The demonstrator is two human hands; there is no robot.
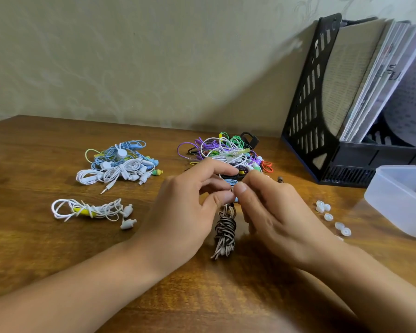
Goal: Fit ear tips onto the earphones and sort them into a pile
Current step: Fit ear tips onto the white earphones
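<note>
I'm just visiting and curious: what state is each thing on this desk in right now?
Left hand: pinching the striped earphone's top end.
Right hand: pinching the same end.
Striped earphone bundle: coiled, hanging below the fingers.
Loose ear tips: unfitted, scattered on table.
Plastic tub: lidless.
Colourful earphone heap: tangled.

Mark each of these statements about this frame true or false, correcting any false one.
1. Both hands pinch the top of the striped earphone bundle. True: the left hand and the right hand meet fingertip to fingertip there.
2. The loose ear tips lie left of the hands. False: they lie on the right, near the plastic container.
3. A single white earphone set lies apart from the blue and white pile. True.
4. The black file rack is empty. False: it holds books or papers.
</note>
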